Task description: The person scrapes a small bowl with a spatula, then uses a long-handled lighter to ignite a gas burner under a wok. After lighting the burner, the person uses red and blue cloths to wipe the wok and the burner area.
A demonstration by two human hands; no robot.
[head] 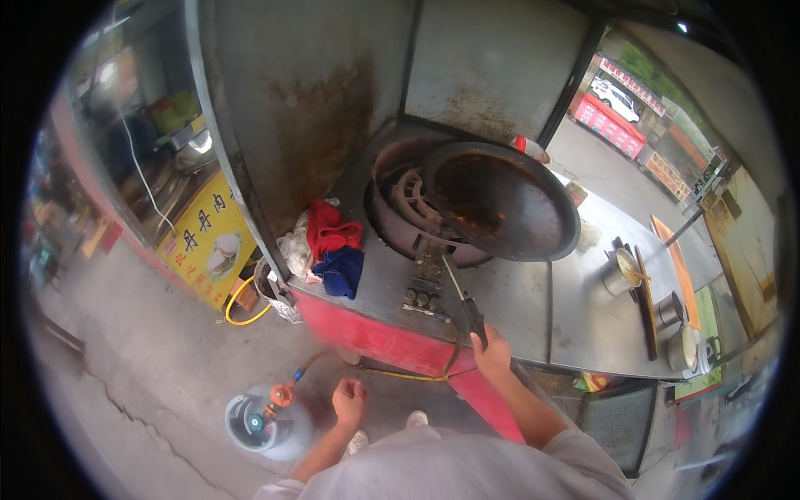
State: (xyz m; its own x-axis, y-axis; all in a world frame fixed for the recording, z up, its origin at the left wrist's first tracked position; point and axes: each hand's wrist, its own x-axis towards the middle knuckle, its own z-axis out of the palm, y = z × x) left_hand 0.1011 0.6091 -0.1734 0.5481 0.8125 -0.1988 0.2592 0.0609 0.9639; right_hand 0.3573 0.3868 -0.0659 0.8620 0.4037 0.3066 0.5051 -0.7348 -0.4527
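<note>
In my right hand [492,355] is a long-nosed lighter [473,314] with a black handle. Its thin metal nose points up toward the control block [427,275] of a gas burner [415,190]. A large, dark, round iron pan [509,200] lies askew over the right part of the burner's ring housing, leaving the cast burner partly bare. No flame shows. My left hand [349,400] hangs low with its fingers curled and nothing visible in it. It is beside a grey gas cylinder [269,425] with an orange regulator [281,394].
Red cloth [334,230] and blue cloth [340,272] lie left of the burner. Steel pots [619,275], long dark sticks [645,300] and a wooden board [676,269] are on the right counter. A hose [406,375] runs below the counter's red front. Metal panels [300,112] stand behind.
</note>
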